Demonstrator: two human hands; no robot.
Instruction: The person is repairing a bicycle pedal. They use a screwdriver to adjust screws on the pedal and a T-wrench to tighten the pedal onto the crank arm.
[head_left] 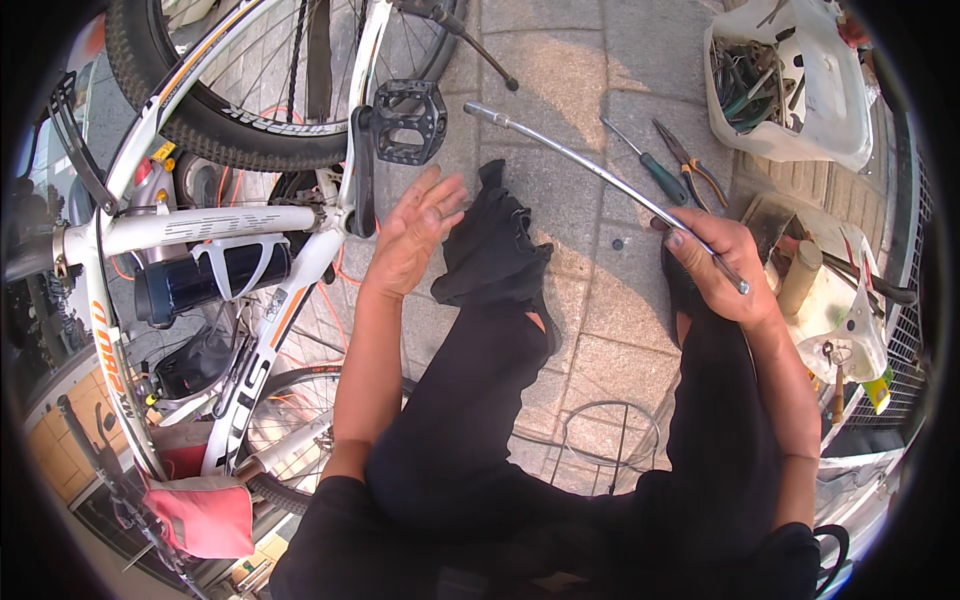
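My right hand (728, 265) is closed around a long chrome socket wrench bar (575, 157), which slants up and left with its thicker end toward the bicycle. My left hand (415, 228) is raised with its fingers apart and holds nothing. It is just below a black platform pedal (408, 122) on the crank arm (363, 170) of a white bicycle (205, 232). Beside my left hand, a crumpled black cloth (492, 250) lies over my lower leg or foot. Beyond my right hand, a green-handled screwdriver (662, 178) and orange-and-black long-nose pliers (690, 165) rest on the paving.
A translucent plastic bin (790, 148) of tools stands at the far right. Nearer, a whitish container (835, 325) holds a roll-shaped piece and more tools. The bicycle fills the left side, with a tyre (240, 150), a bottle (165, 290) and a red bag (205, 520).
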